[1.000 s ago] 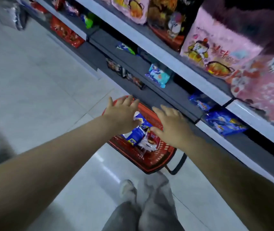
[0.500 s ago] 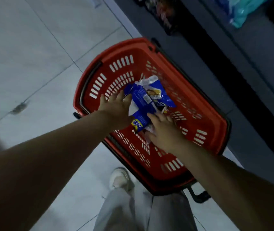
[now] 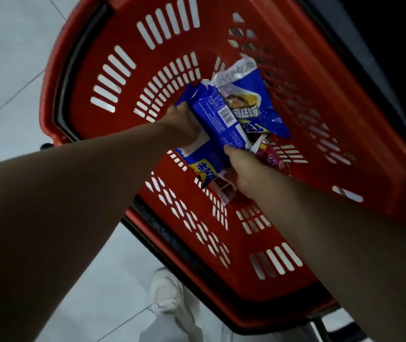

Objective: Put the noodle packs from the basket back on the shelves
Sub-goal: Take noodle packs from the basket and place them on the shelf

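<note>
A red slotted basket (image 3: 320, 99) stands on the floor and fills most of the head view. Inside it lie blue noodle packs (image 3: 221, 119) and a pink-red pack (image 3: 270, 156) partly under them. My left hand (image 3: 182, 124) grips the left side of a blue pack with a barcode. My right hand (image 3: 241, 169) holds the lower end of the blue packs, fingers curled around their edge. A second blue pack (image 3: 253, 104) with a noodle picture lies just behind.
Pale floor tiles (image 3: 11, 58) lie left of the basket. A dark shelf base (image 3: 394, 33) runs along the top right. My white shoe (image 3: 167, 292) and grey trouser leg are below the basket, near its black handle (image 3: 162, 230).
The view dropped from the shelves down into the basket. Both hands went from hovering open above it to reaching in and closing on the blue packs.
</note>
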Demonstrator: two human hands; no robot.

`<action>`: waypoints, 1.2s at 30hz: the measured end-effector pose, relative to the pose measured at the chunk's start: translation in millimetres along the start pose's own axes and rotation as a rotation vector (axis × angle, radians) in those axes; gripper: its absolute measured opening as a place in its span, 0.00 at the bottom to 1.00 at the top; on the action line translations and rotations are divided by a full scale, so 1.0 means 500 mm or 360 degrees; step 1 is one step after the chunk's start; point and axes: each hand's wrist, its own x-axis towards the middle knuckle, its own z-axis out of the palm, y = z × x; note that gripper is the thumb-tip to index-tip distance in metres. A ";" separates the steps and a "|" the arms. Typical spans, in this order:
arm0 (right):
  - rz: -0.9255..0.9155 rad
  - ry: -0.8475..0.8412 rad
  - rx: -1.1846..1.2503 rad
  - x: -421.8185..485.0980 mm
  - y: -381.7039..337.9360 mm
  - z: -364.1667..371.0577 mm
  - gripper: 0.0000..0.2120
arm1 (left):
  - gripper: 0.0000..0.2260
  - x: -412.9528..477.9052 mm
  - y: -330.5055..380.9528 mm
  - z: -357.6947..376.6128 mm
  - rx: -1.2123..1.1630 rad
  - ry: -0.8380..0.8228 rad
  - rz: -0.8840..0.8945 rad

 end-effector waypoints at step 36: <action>-0.1572 0.0215 0.0687 -1.538 0.173 -0.373 0.10 | 0.06 -1.472 0.202 -0.321 -0.0799 0.0659 0.1145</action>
